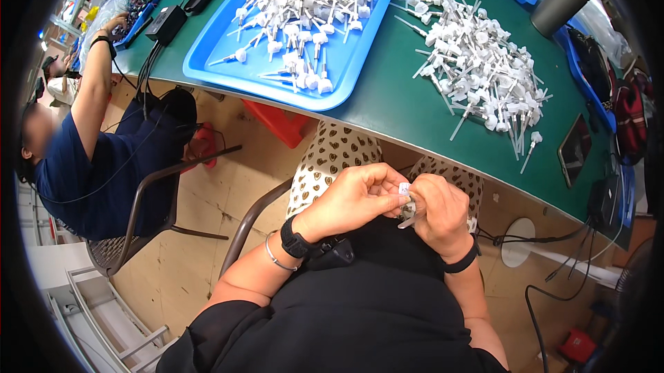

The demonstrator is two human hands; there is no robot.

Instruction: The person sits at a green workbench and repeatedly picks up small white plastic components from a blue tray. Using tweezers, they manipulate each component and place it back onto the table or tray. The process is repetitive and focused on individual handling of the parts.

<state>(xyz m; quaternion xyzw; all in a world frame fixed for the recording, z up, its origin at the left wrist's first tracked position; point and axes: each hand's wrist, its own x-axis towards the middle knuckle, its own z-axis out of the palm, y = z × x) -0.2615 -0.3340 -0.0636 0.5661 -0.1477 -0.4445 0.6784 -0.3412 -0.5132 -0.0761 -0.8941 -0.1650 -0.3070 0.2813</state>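
So closest in, there's a black top, and just past it both hands are up over the lap. The left hand (360, 197) has thumb and fingers pinched together on a small white part (404, 188), and the right hand (443, 210) is curled in close on the same piece from the other side, fingers bunched up. Can't really tell where each right fingertip sits, tbh. The part is held off the surface, right above the patterned trousers (332, 159).

Next out is the green surface (387, 82). A loose heap of white parts (484, 62) with thin stems sits on the right side of it, with a phone (575, 150) lying near the right edge. Left of the heap there's a blue tray (214, 48), also piled with white stemmed pieces.

Farther back on the right is a grey metal tumbler (561, 4), tipped-looking in the fisheye. Off to the left, a co-worker (131, 152) in dark blue sits reaching toward another blue tray (149, 6).
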